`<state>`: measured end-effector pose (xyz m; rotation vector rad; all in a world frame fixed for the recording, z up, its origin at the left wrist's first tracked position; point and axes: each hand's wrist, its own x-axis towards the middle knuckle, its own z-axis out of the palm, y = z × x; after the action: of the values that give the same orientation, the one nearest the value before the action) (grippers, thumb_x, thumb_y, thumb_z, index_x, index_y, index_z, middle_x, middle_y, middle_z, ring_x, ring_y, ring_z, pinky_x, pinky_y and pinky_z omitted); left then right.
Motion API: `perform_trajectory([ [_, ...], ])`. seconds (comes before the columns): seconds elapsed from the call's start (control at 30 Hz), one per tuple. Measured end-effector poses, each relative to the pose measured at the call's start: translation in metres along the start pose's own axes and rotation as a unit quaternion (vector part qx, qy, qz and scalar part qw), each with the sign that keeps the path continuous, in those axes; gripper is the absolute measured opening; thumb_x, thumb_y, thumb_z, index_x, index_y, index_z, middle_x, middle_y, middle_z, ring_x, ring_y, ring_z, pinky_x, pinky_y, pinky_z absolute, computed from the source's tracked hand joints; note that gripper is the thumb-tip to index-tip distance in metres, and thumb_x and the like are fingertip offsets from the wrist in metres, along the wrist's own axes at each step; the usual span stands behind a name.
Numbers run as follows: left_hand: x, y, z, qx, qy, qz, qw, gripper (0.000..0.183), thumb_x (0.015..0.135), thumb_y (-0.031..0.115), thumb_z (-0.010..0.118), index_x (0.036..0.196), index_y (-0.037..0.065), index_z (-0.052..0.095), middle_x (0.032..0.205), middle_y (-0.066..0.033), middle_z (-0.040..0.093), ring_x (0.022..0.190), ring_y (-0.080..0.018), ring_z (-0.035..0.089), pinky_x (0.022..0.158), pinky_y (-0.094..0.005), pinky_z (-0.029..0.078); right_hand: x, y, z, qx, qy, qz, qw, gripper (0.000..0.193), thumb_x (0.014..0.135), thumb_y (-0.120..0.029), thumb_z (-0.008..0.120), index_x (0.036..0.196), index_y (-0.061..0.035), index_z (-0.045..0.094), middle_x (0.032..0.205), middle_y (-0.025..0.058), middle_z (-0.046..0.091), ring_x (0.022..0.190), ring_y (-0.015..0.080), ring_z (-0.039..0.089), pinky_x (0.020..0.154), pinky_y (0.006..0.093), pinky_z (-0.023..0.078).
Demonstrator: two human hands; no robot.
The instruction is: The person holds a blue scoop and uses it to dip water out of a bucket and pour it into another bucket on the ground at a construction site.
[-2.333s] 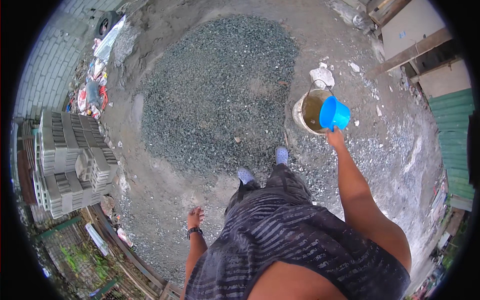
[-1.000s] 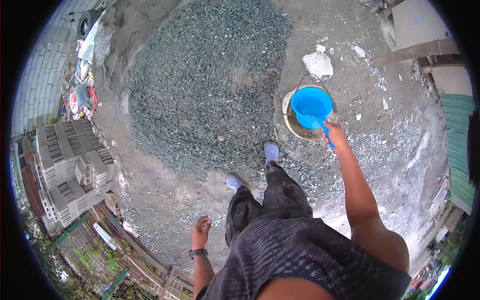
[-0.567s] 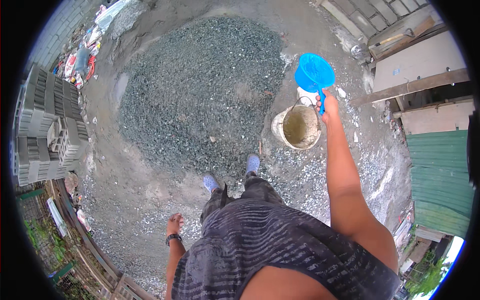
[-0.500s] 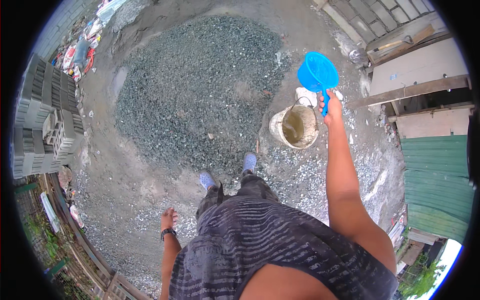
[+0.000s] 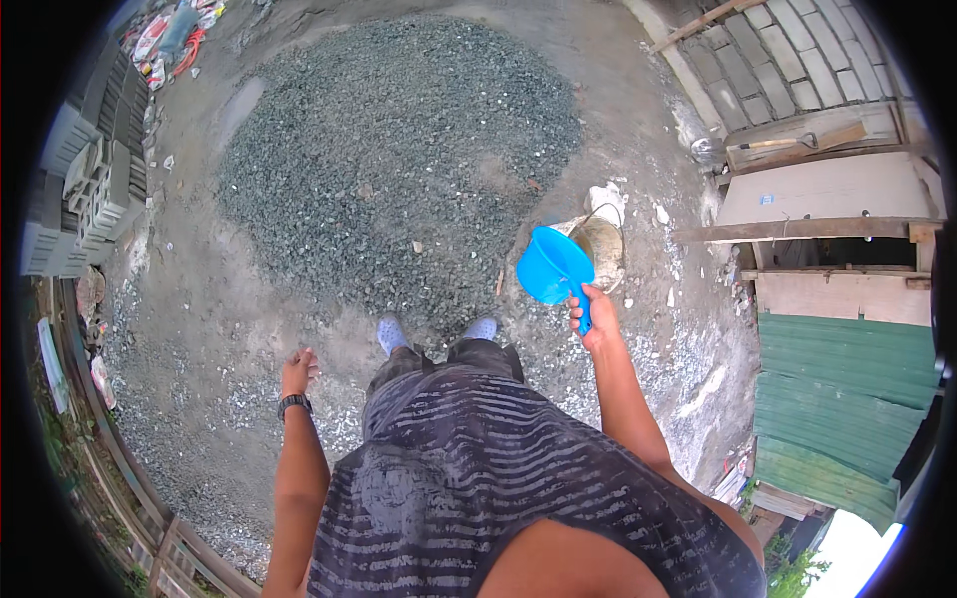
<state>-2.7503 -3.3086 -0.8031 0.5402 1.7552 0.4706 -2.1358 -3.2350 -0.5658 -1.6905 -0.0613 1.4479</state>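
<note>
Blue plastic dipper [image 5: 551, 267], round cup on a straight handle, hangs just ahead and left of the right hand [image 5: 600, 317]; that hand is wrapped around the handle, likely to leave the cup clear of the fingers and add reach; cup is tilted, mouth partly up; can't tell how much is in it; off-white, stained, round bucket [image 5: 606, 257] stands just beyond the right hand, partly hidden by the dipper; probably parked there for an easy arm's reach; grey crushed-stone heap [image 5: 419, 149] spreads ahead and left of that hand; left hand [image 5: 297, 372] hangs empty, fingers loosely curled, touching nothing, perhaps for balance; black wristwatch [image 5: 295, 403] sits just behind it.
</note>
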Motion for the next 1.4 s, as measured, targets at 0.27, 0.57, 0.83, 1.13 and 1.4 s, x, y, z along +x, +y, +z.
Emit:
perform_trajectory([
  [0.27, -0.017, -0.036, -0.019, -0.019, 0.018, -0.051, 0.998, 0.04, 0.091, 0.042, 0.064, 0.113, 0.008, 0.067, 0.094, -0.0043, 0.071, 0.074, -0.0156, 0.066, 0.06, -0.0319, 0.05, 0.057, -0.043, 0.03, -0.004, 0.02, 0.003, 1.0, 0.009, 0.099, -0.019, 0.048, 0.101, -0.0099, 0.049, 0.071, -0.0011, 0.054, 0.052, 0.0073, 0.046, 0.043, 0.0255, 0.036],
  [0.57, -0.038, -0.039, -0.005, -0.007, 0.011, -0.082, 0.997, 0.04, 0.09, 0.039, 0.066, 0.114, 0.007, 0.067, 0.087, -0.0043, 0.07, 0.067, -0.013, 0.063, 0.059, -0.0311, 0.049, -0.006, -0.059, 0.025, -0.006, 0.04, -0.138, 0.99, 0.014, 0.1, -0.024, 0.048, 0.102, -0.0108, 0.053, 0.071, -0.0021, 0.053, 0.052, 0.0072, 0.046, 0.044, 0.0251, 0.036],
  [0.83, -0.109, 0.152, 0.072, 0.007, -0.183, 0.177, 0.967, 0.047, 0.097, 0.045, 0.059, 0.115, 0.002, 0.064, 0.092, -0.0067, 0.07, 0.083, -0.0143, 0.064, 0.073, -0.0282, 0.049, -0.059, 0.001, 0.016, -0.017, 0.013, -0.07, 0.997, 0.017, 0.099, -0.023, 0.052, 0.104, -0.0083, 0.057, 0.072, 0.0005, 0.055, 0.053, 0.0082, 0.047, 0.045, 0.0268, 0.037],
  [1.13, -0.36, 0.372, 0.128, -0.132, -0.567, 0.557, 0.592, 0.04, 0.094, 0.043, 0.063, 0.091, 0.003, 0.066, 0.07, -0.0054, 0.067, 0.058, -0.0191, 0.064, 0.056, -0.0315, 0.046, -0.024, 0.014, 0.03, -0.383, 0.082, 0.001, 0.92, 0.015, 0.096, -0.02, 0.057, 0.09, -0.0058, 0.059, 0.075, 0.0022, 0.059, 0.054, 0.0083, 0.049, 0.043, 0.0265, 0.037],
  [1.4, -0.41, 0.399, 0.12, -0.399, -0.742, 0.4, 0.361, 0.055, 0.098, 0.052, 0.054, 0.075, 0.005, 0.071, 0.065, -0.0109, 0.065, 0.055, -0.0207, 0.058, 0.055, -0.0322, 0.043, -0.014, 0.007, 0.016, -0.236, 0.114, -0.091, 0.961, 0.017, 0.097, -0.021, 0.057, 0.093, -0.0045, 0.06, 0.076, 0.0027, 0.059, 0.056, 0.0087, 0.05, 0.045, 0.0271, 0.039],
])
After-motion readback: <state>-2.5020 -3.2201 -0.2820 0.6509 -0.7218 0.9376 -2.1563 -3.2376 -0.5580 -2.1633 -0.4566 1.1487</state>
